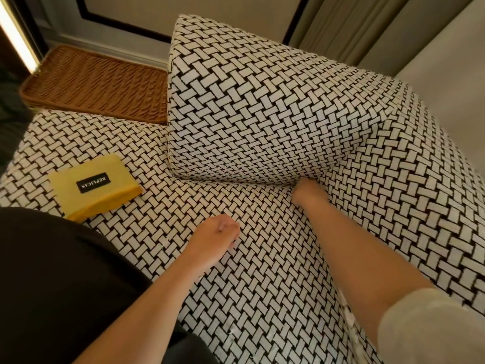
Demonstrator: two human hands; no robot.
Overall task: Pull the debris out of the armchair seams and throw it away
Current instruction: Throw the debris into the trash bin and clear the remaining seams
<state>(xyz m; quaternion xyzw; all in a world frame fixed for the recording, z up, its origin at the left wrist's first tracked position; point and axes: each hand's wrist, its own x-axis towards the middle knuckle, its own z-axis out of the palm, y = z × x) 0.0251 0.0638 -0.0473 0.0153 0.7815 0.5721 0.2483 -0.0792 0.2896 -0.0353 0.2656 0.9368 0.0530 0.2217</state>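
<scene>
Right hand (309, 191) in the armchair seam (236, 183), left hand (215, 232) over the seat (262, 271).

The right hand is pushed into the corner where the wedge-shaped cushion (262, 101), the side panel and the seat meet; its fingers are buried in the fabric, so the state of its grip cannot be told, and anything lying in that seam is hidden. The left hand has its fingers curled in; whether that grip is clamped on anything cannot be told. Small pale flecks (347, 315), possibly debris, lie on the seat beside the right forearm, near a light sleeve (420, 329). A yellow pouch (95, 186) with a black label lies flat on the seat, well to the left of both hands. A wicker tray (97, 85) sits behind the seat, left of the cushion. A dark garment (52, 285) covers the seat's near left corner. Curtains (349, 30) hang behind the cushion.
</scene>
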